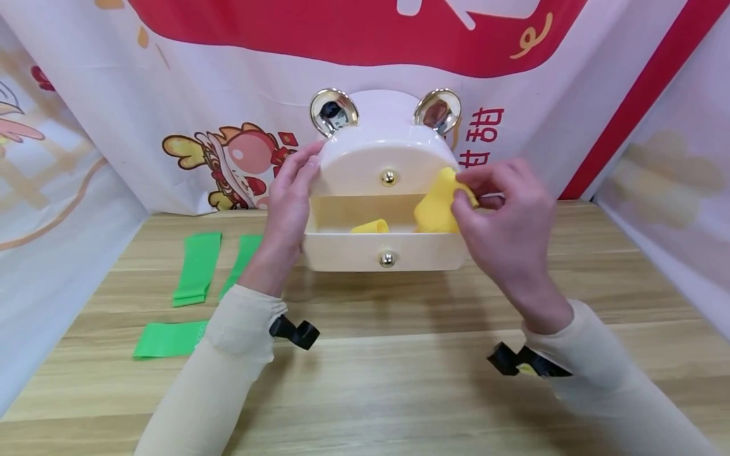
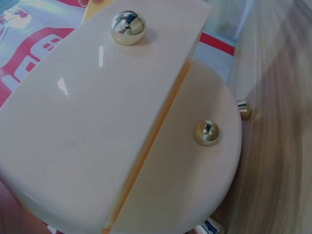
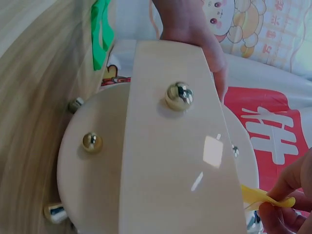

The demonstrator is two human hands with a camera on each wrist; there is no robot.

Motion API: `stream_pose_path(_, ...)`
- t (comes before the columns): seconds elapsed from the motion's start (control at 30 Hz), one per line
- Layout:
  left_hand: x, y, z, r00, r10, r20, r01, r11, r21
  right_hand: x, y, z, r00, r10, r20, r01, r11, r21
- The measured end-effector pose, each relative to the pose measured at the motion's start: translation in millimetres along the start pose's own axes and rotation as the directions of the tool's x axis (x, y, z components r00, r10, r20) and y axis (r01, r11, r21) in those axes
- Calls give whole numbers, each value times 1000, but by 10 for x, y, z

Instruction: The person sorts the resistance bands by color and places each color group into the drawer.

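A cream storage box [image 1: 393,133] with round gold ears stands against the cloth. Its middle drawer [image 1: 342,253] is pulled out. My right hand [image 1: 510,215] pinches a soft yellow strip [image 1: 436,206] between thumb and fingers at the drawer's right end; in the right wrist view the strip's edge [image 3: 253,196] shows over the drawer wall. A curled yellow piece [image 1: 371,227] lies inside the drawer. My left hand [image 1: 291,196] rests along the box's left side, fingers fairly straight. The left wrist view shows the drawer front [image 2: 87,112] above a closed lower drawer [image 2: 195,170].
Several flat green strips [image 1: 196,266] lie on the wooden table [image 1: 365,380] to the left. A printed white and red cloth [image 1: 274,82] hangs behind the box and along both sides. Small metallic feet [image 3: 56,213] hold the box off the table.
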State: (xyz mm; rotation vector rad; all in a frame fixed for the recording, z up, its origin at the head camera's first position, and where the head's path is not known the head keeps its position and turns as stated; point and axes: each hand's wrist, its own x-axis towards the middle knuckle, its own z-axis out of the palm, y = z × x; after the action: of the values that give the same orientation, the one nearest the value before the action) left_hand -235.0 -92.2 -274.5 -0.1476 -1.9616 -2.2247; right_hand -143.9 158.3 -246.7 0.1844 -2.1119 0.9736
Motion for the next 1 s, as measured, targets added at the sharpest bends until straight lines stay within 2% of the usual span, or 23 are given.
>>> stream_pose_path(0.13, -8, 13, 0, 1000, -6, -4, 6, 1000, -1, -61, -64, 119, 997, -62, 40, 63, 998, -23)
stream_pose_path(0.43, -14, -3, 5, 1000, 13, -10, -13, 1000, -4, -137, -236, 381, 983, -119, 142, 122, 993, -11)
stream_pose_path(0.57, -12, 0, 1, 1000, 10, -12, -10, 1000, -2, -153, -307, 471, 975, -109, 193, 112, 994, -4)
stream_pose_path(0.73, -10, 7, -3, 1000, 9, -9, -9, 1000, -2, -181, -375, 552, 956, -77, 283, 93, 995, -43)
stream_pose_path(1.0, -9, -2, -4, 1000, 8, -6, -8, 1000, 6, -210, -408, 605, 931, -115, 347, 141, 989, -50)
